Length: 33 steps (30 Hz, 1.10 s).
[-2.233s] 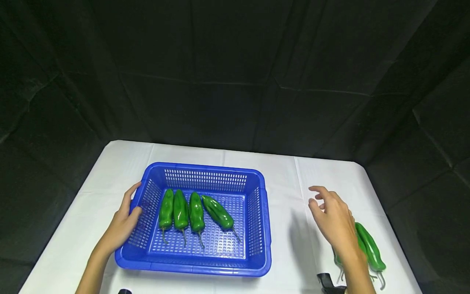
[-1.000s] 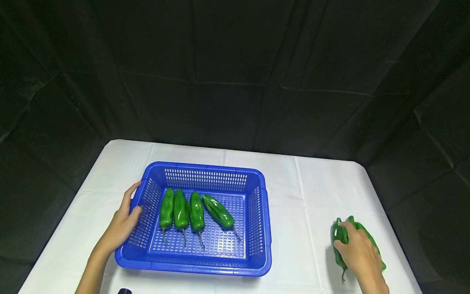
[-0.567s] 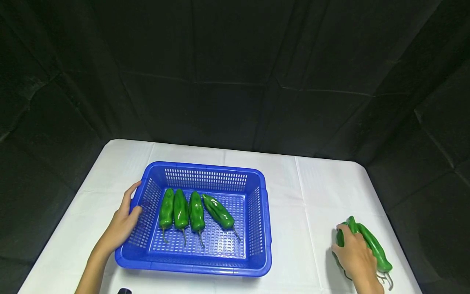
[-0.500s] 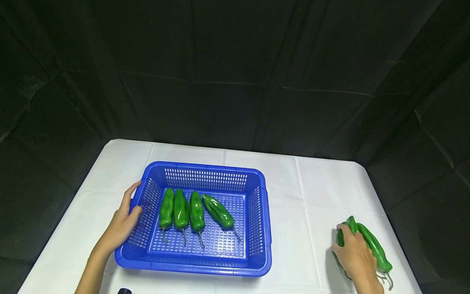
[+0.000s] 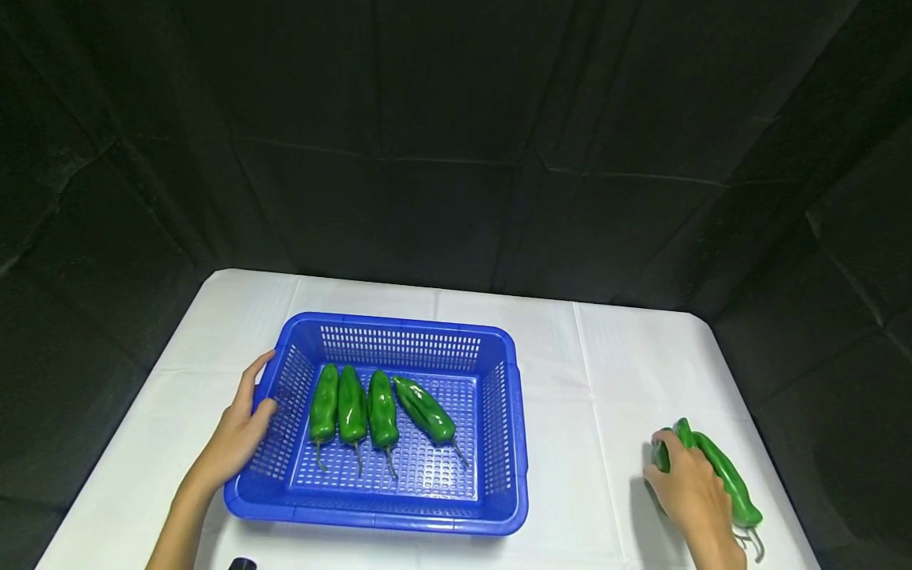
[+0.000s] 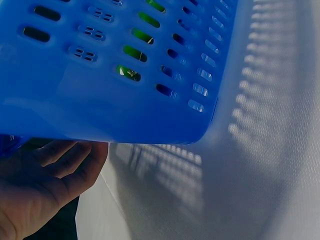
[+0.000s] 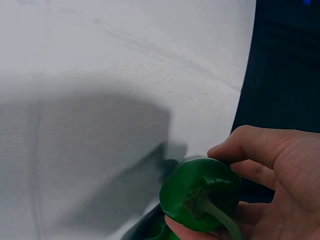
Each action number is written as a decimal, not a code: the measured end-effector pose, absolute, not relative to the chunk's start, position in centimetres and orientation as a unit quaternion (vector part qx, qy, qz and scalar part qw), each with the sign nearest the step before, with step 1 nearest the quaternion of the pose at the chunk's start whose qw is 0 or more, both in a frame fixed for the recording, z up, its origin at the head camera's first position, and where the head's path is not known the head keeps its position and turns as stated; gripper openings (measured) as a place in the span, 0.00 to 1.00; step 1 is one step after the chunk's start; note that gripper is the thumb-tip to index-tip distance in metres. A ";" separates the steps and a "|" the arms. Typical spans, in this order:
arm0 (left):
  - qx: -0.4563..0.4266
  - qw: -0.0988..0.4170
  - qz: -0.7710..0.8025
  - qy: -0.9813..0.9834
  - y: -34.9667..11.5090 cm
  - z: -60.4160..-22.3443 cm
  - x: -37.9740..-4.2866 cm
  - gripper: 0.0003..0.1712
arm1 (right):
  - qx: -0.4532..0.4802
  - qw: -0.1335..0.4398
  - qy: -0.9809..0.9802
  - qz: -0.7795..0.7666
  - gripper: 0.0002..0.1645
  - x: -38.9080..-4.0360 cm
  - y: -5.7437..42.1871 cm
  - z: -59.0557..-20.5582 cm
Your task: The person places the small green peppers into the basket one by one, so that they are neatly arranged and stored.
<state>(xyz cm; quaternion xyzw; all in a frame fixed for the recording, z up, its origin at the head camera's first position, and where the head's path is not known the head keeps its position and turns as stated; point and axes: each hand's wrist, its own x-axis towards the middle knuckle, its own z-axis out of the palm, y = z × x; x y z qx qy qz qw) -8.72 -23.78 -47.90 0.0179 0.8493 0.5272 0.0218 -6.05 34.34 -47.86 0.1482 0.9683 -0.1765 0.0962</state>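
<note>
My left hand (image 5: 238, 431) grips the left rim of a blue perforated plastic basket (image 5: 374, 521), its thumb over the rim. In the left wrist view, fingers (image 6: 82, 172) curl at the basket's edge. Several green peppers (image 5: 382, 416) lie in the basket, stems toward me; the rightmost is slanted. At the table's right, my right hand (image 5: 689, 495) holds a green pepper (image 7: 200, 190) between thumb and fingers, its stem end facing the right wrist camera. Most of it is hidden under the hand in the head view. More green peppers (image 5: 728, 479) lie right beside that hand.
A white cloth (image 5: 556, 443) covers the table, and black curtains (image 5: 456, 158) enclose its back and sides. Near the front edge, left of centre, a small black object (image 5: 243, 564) shows in part.
My right hand has come down rightward from above the cloth onto the peppers and taken hold of one. The peppers beside it shifted slightly. My left hand and the basket stay put.
</note>
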 end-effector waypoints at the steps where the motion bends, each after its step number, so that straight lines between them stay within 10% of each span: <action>1: 0.018 0.022 0.527 0.849 -23.8 -47.9 -8.7 0.40 | 0.148 0.093 0.968 -0.177 0.31 -6.1 34.3 -47.7; 33: 0.016 0.025 0.528 0.849 -23.7 -47.6 -8.6 0.39 | 0.084 -0.050 0.975 -0.201 0.32 -7.3 27.6 -41.1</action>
